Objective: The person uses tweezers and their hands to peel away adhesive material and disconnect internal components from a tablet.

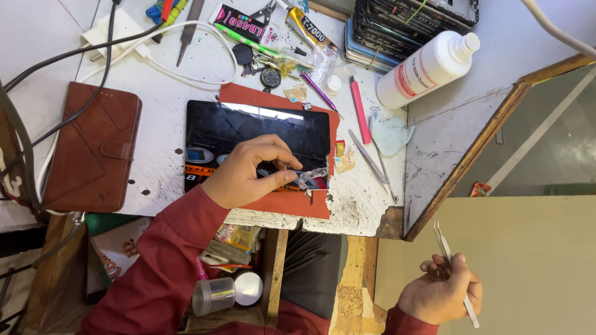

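A person's left hand [251, 170] rests on a black tablet [257, 139] lying on a red mat [282, 205] atop a scuffed white workbench [161, 93], thumb and forefinger pinching a crumpled strip of clear film [312, 175]. The right hand [441, 291], held off the bench's edge, has its fingers closed around metal tweezers [446, 248]. A white bottle [425, 65] and brown wallet case [93, 149] sit nearby.

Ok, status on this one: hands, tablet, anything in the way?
Left hand pinching clear film strip over black tablet. Right hand holds tweezers, off the bench. Nothing blocking.
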